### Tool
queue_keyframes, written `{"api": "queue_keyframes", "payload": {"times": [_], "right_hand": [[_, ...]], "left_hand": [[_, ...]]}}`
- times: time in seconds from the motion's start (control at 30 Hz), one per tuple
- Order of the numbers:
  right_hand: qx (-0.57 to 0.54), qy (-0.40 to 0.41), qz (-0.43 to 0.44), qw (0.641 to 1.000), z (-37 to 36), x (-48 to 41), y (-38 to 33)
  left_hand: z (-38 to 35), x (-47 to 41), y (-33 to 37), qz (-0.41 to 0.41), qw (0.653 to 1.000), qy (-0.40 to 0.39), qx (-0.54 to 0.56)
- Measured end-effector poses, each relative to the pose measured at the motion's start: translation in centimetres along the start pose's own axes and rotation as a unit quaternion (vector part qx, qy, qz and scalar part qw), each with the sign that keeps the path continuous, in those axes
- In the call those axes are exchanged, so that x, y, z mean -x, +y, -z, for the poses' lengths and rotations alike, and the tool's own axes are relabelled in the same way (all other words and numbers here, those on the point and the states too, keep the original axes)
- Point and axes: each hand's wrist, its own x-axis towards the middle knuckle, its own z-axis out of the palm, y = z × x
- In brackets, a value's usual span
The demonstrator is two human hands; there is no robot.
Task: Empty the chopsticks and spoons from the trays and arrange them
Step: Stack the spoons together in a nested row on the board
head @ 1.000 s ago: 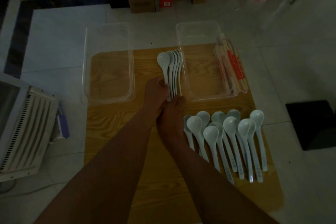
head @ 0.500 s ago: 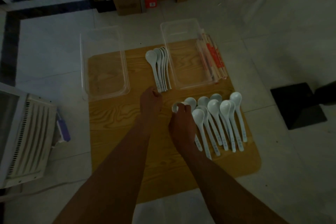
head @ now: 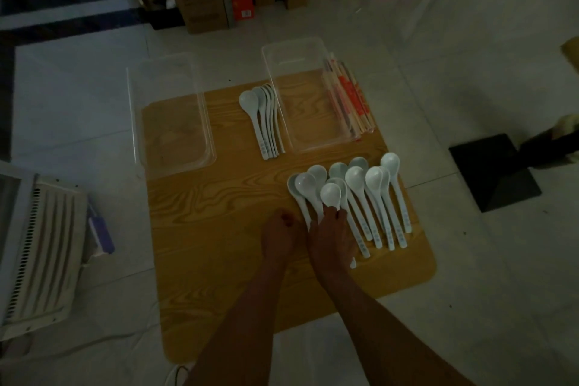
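- Two hands: right hand (head: 332,238) pinches a spoon (head: 330,194) in the near row (head: 355,178); left hand (head: 280,235) curled beside, hold unclear.
- Far spoons (head: 263,116) lie between trays (head: 134,122); chopsticks (head: 351,94) along right tray's (head: 300,50) right side.

Bare left hand (head: 280,236), bare right hand (head: 332,240), bare forearms (head: 244,323).

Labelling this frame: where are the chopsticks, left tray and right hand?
chopsticks (head: 350,95), head view, red-printed wrappers.
left tray (head: 133,122), head view, its left wall.
right hand (head: 332,238), head view, back of the hand.
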Motion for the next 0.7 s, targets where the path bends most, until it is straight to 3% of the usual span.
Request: {"api": "queue_keyframes", "payload": {"times": [0.4, 0.7], "right_hand": [[0.009, -0.015, -0.007, 1.0, -0.1, -0.9, 0.0], [-0.012, 0.03, 0.095, 0.995, -0.1, -0.2, -5.0]], "left_hand": [[0.0, -0.2, -0.6, 0.025, 0.999, -0.015, 0.026], [3.4, -0.8, 1.3, -0.008, 0.996, -0.004, 0.092]]}}
